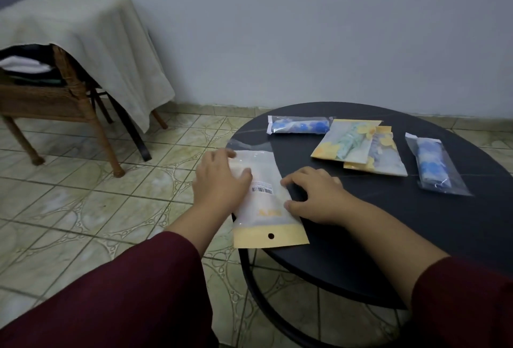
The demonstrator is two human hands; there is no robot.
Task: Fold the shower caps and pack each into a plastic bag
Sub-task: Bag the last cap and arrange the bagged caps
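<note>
A frosted plastic bag (pixel 268 203) with a yellow header strip and a barcode label lies on the left edge of the round black table (pixel 388 236). My left hand (pixel 219 181) lies flat on the bag's left side, fingers straight, pressing it down. My right hand (pixel 316 195) rests at the bag's right edge with fingers curled, fingertips touching the bag. Two packed yellow-flowered bags (pixel 358 147) lie overlapping at the table's middle. A clear bag with a blue cap (pixel 299 125) lies at the back. Another blue one (pixel 434 164) lies at the right.
A wicker chair (pixel 55 97) draped with a cream cloth (pixel 91 36) stands on the tiled floor at the left. A pale wall runs behind the table. The bag's top flap hangs past the table's left edge.
</note>
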